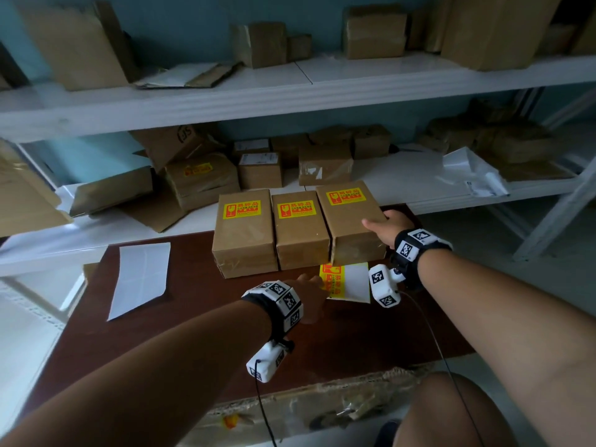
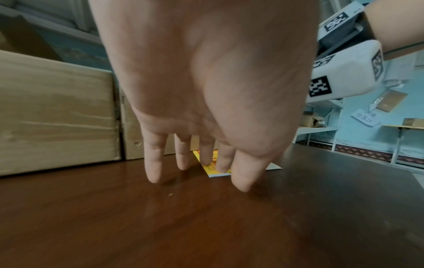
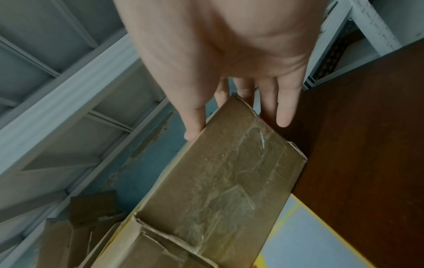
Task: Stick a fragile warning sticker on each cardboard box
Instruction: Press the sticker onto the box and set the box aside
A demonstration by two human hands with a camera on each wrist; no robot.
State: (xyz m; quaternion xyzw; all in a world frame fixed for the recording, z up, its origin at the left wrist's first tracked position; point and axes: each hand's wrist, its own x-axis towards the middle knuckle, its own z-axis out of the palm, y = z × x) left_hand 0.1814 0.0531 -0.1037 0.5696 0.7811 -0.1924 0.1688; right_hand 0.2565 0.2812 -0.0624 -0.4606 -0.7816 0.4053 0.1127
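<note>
1. Three cardboard boxes stand side by side at the far edge of the brown surface (image 1: 180, 317): the left box (image 1: 245, 233), the middle box (image 1: 301, 233) and the right box (image 1: 351, 221). Each carries a yellow-and-red fragile sticker on top; the left box's sticker (image 1: 242, 209) shows a red broken-glass symbol and the large characters 易碎品, while the smaller lines are too fine to read.
2. The right box is tilted, its near end raised off the surface. The right hand (image 1: 385, 225) holds its near right corner, thumb on the top face and fingers down the side.
3. A sticker sheet (image 1: 350, 282) lies on the surface, partly hidden under the raised box; one yellow sticker shows at its left end, the rest is bare white backing.
4. The left hand (image 1: 309, 293) hangs over the sheet's left edge with fingers spread and straight; two fingertips (image 2: 222, 168) touch the yellow part.
5. A blank white backing sheet (image 1: 140, 279) lies well to the left, with bare surface between it and the boxes.
6. A shelf (image 1: 403, 179) behind holds blurred parcels; one box (image 1: 200, 175) bears a yellow sticker, and another shows "SF" upside down.
7. A handwritten note (image 2: 364, 118) hangs in the left wrist view; its writing is unclear.
</note>
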